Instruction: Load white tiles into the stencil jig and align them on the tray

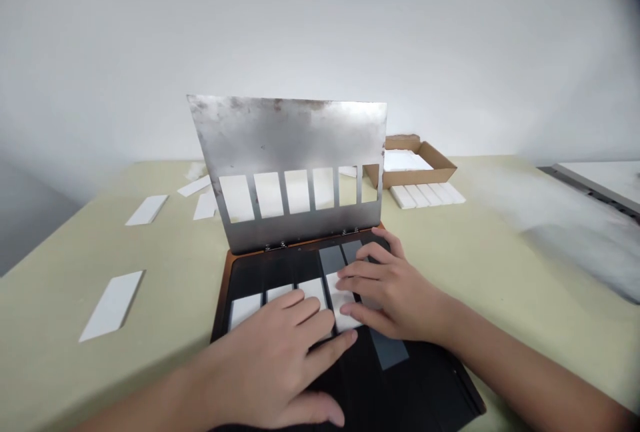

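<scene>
A black base (360, 392) with an orange-brown edge lies on the table. Hinged to its far side, a metal plate (290, 132) stands raised, with several rectangular windows cut in its lower half. Several white rectangular pieces (246, 307) lie side by side on the base. My left hand (283, 359) rests over them palm down, fingers bent slightly and thumb apart; it hides part of them. With spread fingers, my right hand (395, 285) touches the rightmost white piece (345, 315). Grey strips (389, 350) show to its right and beyond it.
Loose white pieces lie on the pale yellow table (175, 299) at left, one nearby (113, 305). A cardboard box (435, 162) holding white pieces stands behind at right, with a row of white pieces (427, 195) before it. Clear plastic (580, 239) lies at far right.
</scene>
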Demonstrator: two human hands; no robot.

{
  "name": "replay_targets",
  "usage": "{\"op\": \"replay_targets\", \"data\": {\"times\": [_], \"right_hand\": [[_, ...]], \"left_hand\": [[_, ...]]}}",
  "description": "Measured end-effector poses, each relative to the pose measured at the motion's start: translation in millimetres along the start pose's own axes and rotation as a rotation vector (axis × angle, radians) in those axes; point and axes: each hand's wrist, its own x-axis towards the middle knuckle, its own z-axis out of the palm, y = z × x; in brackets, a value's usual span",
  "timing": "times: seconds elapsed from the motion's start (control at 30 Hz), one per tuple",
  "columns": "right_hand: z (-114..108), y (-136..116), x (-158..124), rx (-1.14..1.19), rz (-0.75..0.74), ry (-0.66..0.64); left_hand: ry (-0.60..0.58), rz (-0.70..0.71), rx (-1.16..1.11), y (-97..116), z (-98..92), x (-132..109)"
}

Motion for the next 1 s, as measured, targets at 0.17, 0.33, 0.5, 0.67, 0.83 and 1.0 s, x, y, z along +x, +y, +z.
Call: {"op": "replay_targets", "data": {"times": [0.17,0.33,0.5,0.67,0.83,1.0], "right_hand": [[1.6,4.5,-0.2,0.029,-0.036,0.005],[-1.4,6.5,0.8,0.043,-0.018,-0.007],[-5.5,6.1,-1.6,0.048,0.006,-0.064],[-6.2,4.4,-0.5,0.029,0.027,-0.068],[-6.5,2.6,0.4,0.026,0.043,-0.074],[-6.8,0.3,-0.7,0.02,0.053,-0.069]], "left_hand": [[0.009,-0.034,-0.022,-1.6,-1.8,-0.1],[0.015,-0.047,-0.027,-0.4,-1.3,1.3],[0.017,-0.067,-0.051,1.3,-1.3,0.5],[0.011,-0.061,-0.06,-0.5,-1.9,-1.4],[0.027,-0.068,-0.029,-0.4,-3.7,0.0],[0.033,0.106,-0.004,1.0,-5.9,2.7]]}}
